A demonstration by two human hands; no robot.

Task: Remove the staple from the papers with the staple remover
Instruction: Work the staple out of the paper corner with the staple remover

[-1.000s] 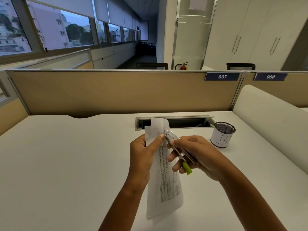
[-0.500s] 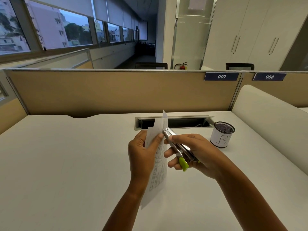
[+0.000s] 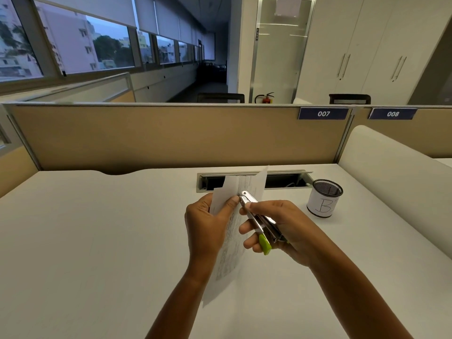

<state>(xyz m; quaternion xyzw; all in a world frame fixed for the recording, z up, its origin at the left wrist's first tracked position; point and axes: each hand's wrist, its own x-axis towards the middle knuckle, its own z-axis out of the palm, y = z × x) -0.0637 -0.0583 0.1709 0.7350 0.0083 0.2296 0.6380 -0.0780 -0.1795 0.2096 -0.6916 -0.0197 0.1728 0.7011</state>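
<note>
My left hand (image 3: 208, 226) pinches the printed white papers (image 3: 231, 250) near their top, holding them upright above the desk, thumb pressed close to the top corner. My right hand (image 3: 281, 228) grips a metal staple remover (image 3: 259, 220) with a lime green tail end. Its tip touches the papers right beside my left thumb. The staple itself is too small to see. The top of the papers (image 3: 249, 183) is spread apart into two leaves.
A black mesh pen cup (image 3: 324, 198) with a white label marked "B" stands to the right on the white desk (image 3: 97, 241). An open cable slot (image 3: 288, 181) lies behind the papers. A tan partition (image 3: 171, 138) closes the back; a white panel (image 3: 396, 187) borders the right.
The papers turned from edge-on, and their top leaves have spread apart. The staple remover's tip stays at the top corner beside my left thumb.
</note>
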